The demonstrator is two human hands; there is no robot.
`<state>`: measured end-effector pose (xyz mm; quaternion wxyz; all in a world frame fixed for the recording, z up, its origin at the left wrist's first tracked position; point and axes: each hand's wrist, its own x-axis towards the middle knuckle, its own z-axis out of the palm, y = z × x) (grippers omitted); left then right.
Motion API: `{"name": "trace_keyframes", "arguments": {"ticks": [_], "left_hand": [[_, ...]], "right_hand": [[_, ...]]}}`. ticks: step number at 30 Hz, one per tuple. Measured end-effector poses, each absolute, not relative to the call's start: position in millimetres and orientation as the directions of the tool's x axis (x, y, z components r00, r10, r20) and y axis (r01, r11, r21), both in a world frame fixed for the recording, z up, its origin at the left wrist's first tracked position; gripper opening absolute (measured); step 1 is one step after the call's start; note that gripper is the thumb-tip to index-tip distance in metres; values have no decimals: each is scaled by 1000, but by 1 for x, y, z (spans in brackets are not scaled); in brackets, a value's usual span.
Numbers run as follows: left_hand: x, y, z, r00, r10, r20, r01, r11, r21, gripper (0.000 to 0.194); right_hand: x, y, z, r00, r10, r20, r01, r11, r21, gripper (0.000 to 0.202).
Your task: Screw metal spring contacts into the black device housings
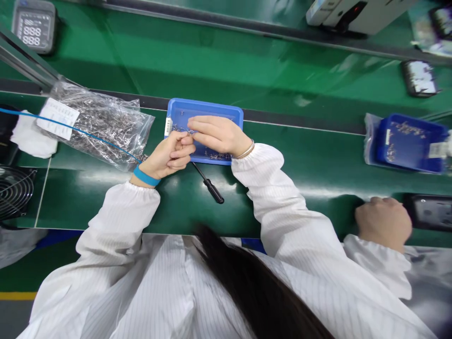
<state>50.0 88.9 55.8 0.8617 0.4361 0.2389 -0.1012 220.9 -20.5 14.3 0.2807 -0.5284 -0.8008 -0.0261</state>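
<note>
Green worktop [88,188], glossy, with a dark rail along its far side. Left hand [169,155]: mine, fingers curled closed, thumb and forefinger tips together; whether they pinch a part, I cannot tell. Right hand [221,136]: mine, fingers extended side by side over the tray, tips close to my left; any grip, unclear. Blue tray [212,104]: one, beneath my fingers, small metal parts [215,154] scattered in it. Screwdriver [213,190]: one, black-handled, lying on my side of the tray. Blue wristband [146,176]: on my left wrist, with blue cord [92,135] running leftward across a clear bag [113,125] of metal pieces, white label attached. Farther left: white cloth [33,136], round fan grille [14,190]. Far left corner: display unit [34,28]. Well to the right: second blue tray [411,150], also holding small parts; nearer, another person's fist [384,221] beside a black device [432,212].
</note>
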Motion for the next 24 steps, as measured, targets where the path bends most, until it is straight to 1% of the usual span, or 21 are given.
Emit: {"name": "trace_keyframes", "arguments": {"ticks": [4,6,7,9,11,14,16,18,20,22,24], "left_hand": [[48,89,57,859,-51,-510,417,647,638,34],[48,89,58,851,-77,-519,441,641,629,35],[48,89,58,854,-64,-517,435,632,641,36],[50,89,57,865,16,-501,390,605,694,35],[53,89,52,874,127,-469,331,552,766,35],[56,88,38,879,294,-375,229,428,874,30],[56,88,30,883,357,-305,171,361,917,28],[55,87,24,892,377,-248,116,340,933,30],[53,87,22,904,380,-194,57,343,938,31],[52,88,22,915,375,-152,12,349,937,30],[52,88,23,919,375,-124,-14,345,938,29]], "right_hand": [[225,-20,11,-365,811,457,838,500,-219,33],[222,-20,12,-349,799,490,830,506,-233,33],[220,-20,13,-314,796,517,830,495,-258,33],[215,-20,16,-216,789,575,822,464,-329,33],[211,-19,19,-109,800,589,802,421,-423,32],[207,-17,23,54,859,509,724,317,-612,22],[206,-15,25,132,890,436,625,267,-733,22],[206,-13,26,179,901,394,507,259,-822,28],[205,-11,28,214,907,362,405,255,-878,33],[203,-10,31,242,916,320,336,231,-913,37],[201,-10,34,262,920,290,307,206,-929,39]]}}
